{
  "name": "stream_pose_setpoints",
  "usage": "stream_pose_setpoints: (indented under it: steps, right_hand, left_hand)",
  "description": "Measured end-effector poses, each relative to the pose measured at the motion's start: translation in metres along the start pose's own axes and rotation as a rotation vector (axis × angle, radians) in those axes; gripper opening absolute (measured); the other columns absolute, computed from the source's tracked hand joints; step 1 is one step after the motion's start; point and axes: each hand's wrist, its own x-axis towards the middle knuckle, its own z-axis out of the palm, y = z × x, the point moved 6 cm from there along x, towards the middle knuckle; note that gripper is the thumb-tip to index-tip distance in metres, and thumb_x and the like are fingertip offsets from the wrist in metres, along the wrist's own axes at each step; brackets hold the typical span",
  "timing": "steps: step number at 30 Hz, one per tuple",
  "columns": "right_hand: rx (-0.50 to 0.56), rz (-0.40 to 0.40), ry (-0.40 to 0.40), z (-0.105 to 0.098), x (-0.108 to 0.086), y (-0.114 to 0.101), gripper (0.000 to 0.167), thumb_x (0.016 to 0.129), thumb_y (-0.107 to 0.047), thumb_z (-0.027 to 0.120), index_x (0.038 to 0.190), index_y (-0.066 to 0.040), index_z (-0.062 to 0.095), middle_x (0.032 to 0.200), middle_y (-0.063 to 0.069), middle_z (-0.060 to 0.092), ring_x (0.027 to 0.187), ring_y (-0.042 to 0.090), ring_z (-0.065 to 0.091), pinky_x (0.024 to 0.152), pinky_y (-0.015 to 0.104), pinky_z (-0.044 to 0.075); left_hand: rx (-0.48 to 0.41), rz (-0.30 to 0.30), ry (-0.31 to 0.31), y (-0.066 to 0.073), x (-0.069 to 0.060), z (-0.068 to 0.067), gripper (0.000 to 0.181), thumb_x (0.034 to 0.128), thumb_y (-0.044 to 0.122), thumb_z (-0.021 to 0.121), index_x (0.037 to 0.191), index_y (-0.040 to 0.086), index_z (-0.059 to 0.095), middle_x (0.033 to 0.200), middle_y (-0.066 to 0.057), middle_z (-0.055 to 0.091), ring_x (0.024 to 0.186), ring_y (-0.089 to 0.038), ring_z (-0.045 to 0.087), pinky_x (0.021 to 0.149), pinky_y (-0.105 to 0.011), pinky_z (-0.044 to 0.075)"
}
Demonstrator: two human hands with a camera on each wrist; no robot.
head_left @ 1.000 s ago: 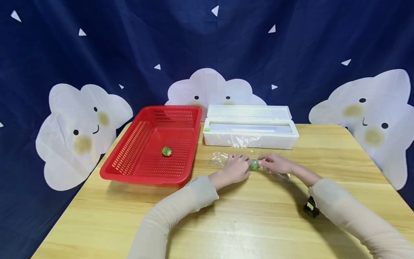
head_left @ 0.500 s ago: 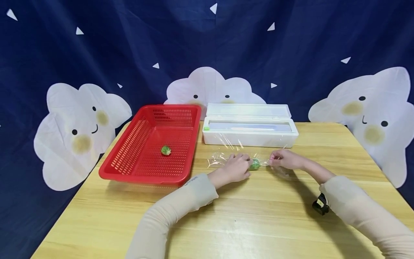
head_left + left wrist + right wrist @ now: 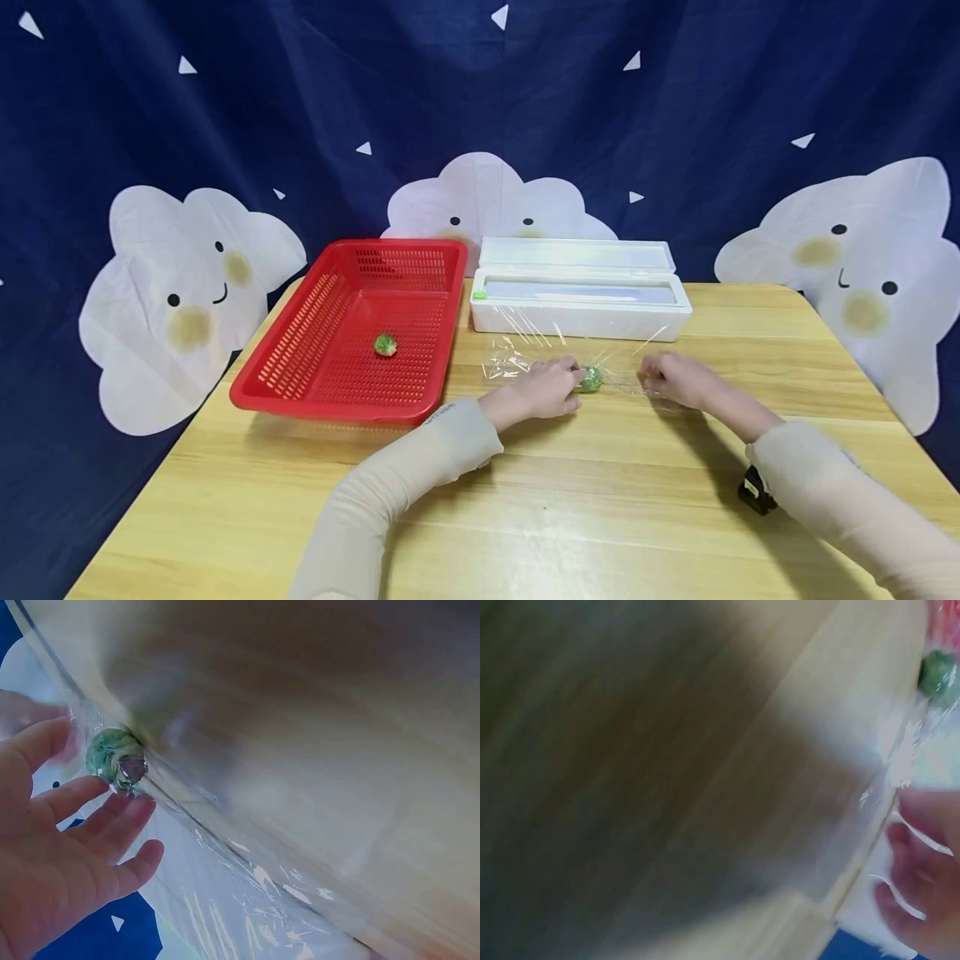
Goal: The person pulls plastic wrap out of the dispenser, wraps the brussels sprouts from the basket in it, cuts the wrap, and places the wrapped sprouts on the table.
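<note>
Outward to the person's right, away from the green sprout [image 3: 590, 379], the right hand [image 3: 678, 383] has been drawn since the first frame, while the left hand [image 3: 543, 390] has been kept in nearly the same place. On the table [image 3: 480, 525], the sprout is covered by clear film [image 3: 504, 357] and is touched at its left side by the left hand, whose fingers are seen in the left wrist view to be loosely extended and spread, fingertips against the wrapped surface. Well apart from the sprout, on its other side, the film's edge is pinched by the curled fingers of the right hand. Rounded, leafy and mottled in pale and darker green, the sprout is tightly overlaid by glossy plastic, which is marked by sharp creases and bright streaks toward the front of a long white box [image 3: 581, 322]. Smooth walls and a raised lid [image 3: 577, 255] are shown by this box, and a small green piece [image 3: 479, 295] is set at its left end. To the left, a second sprout [image 3: 386, 345] is held in a red plastic basket [image 3: 258, 403] with slotted, sloping sides. Pale wood grain is displayed by the table.
</note>
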Motion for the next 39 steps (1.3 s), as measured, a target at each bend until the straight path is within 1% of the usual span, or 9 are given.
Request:
stream_pose_setpoints:
  steps: [4,7,10,17,21,24,28,32,39]
  right_hand:
    - [-0.054,-0.073,0.150,-0.002,0.005,-0.029,0.035,0.075,0.003,0.066,0.109,0.007,0.058,0.089,0.016,0.060,0.076,0.028,0.059,0.065,0.039,0.051]
    - [-0.031,-0.157,0.128,0.008,0.010,-0.047,0.047,0.073,0.004,0.068,0.117,0.008,0.054,0.094,0.016,0.058,0.076,0.024,0.058,0.065,0.033,0.052]
    - [0.003,-0.148,0.104,0.019,0.011,-0.050,0.049,0.071,0.003,0.070,0.117,0.009,0.053,0.093,0.015,0.056,0.074,0.021,0.056,0.065,0.031,0.052]
    - [0.103,-0.088,0.114,0.028,0.015,-0.042,0.049,0.073,-0.006,0.073,0.113,0.010,0.051,0.095,0.021,0.057,0.081,0.029,0.057,0.071,0.043,0.050]
    - [0.084,-0.098,0.111,0.029,0.020,-0.041,0.049,0.073,-0.007,0.073,0.113,0.009,0.050,0.090,0.018,0.058,0.075,0.024,0.056,0.066,0.038,0.050]
    - [0.070,-0.079,0.112,0.031,0.022,-0.039,0.049,0.072,-0.006,0.074,0.113,0.007,0.051,0.086,0.015,0.057,0.070,0.020,0.054,0.060,0.034,0.048]
    - [0.065,-0.062,0.127,0.031,0.023,-0.034,0.051,0.074,-0.006,0.073,0.116,0.005,0.048,0.097,0.022,0.059,0.078,0.027,0.059,0.065,0.040,0.051]
    - [0.092,-0.061,0.124,0.031,0.026,-0.031,0.048,0.075,-0.006,0.071,0.114,0.005,0.046,0.088,0.016,0.059,0.073,0.024,0.058,0.061,0.035,0.050]
    - [0.144,-0.056,0.103,0.029,0.034,-0.029,0.037,0.073,-0.006,0.073,0.101,0.003,0.050,0.071,0.003,0.051,0.061,0.011,0.045,0.052,0.024,0.039]
  left_hand:
    - [-0.032,0.017,-0.008,-0.002,0.001,0.001,0.054,0.0881,0.032,0.058,0.134,0.007,0.044,0.130,-0.010,0.047,0.108,-0.022,0.055,0.089,-0.035,0.046]
    - [-0.044,0.024,-0.008,-0.003,0.001,0.000,0.053,0.0884,0.031,0.058,0.134,0.008,0.044,0.129,-0.011,0.047,0.101,-0.019,0.057,0.083,-0.029,0.048]
    - [-0.070,0.022,-0.018,-0.004,0.000,-0.001,0.056,0.0888,0.030,0.058,0.138,0.010,0.039,0.127,-0.014,0.048,0.094,-0.019,0.059,0.079,-0.027,0.049]
    - [-0.111,-0.133,-0.084,-0.018,-0.010,0.007,0.064,0.0878,0.033,0.059,0.141,0.011,0.032,0.129,-0.011,0.052,0.114,-0.024,0.053,0.091,-0.034,0.045]
    - [-0.054,-0.176,-0.038,-0.021,-0.010,0.002,0.049,0.0863,0.029,0.061,0.129,0.009,0.049,0.116,-0.011,0.059,0.103,-0.024,0.057,0.077,-0.035,0.050]
    - [0.030,-0.184,0.039,-0.018,-0.006,-0.005,0.036,0.0835,0.025,0.064,0.116,0.010,0.059,0.105,-0.009,0.061,0.094,-0.022,0.059,0.069,-0.035,0.051]
    - [0.099,-0.161,0.088,-0.008,0.008,-0.011,0.029,0.0821,0.023,0.065,0.108,0.011,0.063,0.102,-0.006,0.062,0.091,-0.021,0.059,0.070,-0.034,0.050]
    - [0.114,-0.157,0.076,-0.004,0.020,-0.009,0.027,0.0825,0.025,0.066,0.104,0.010,0.063,0.096,-0.004,0.064,0.083,-0.019,0.060,0.065,-0.029,0.049]
    - [0.125,-0.226,0.037,-0.010,0.032,-0.007,0.023,0.0831,0.027,0.065,0.099,0.011,0.061,0.092,-0.001,0.064,0.078,-0.016,0.059,0.062,-0.027,0.046]
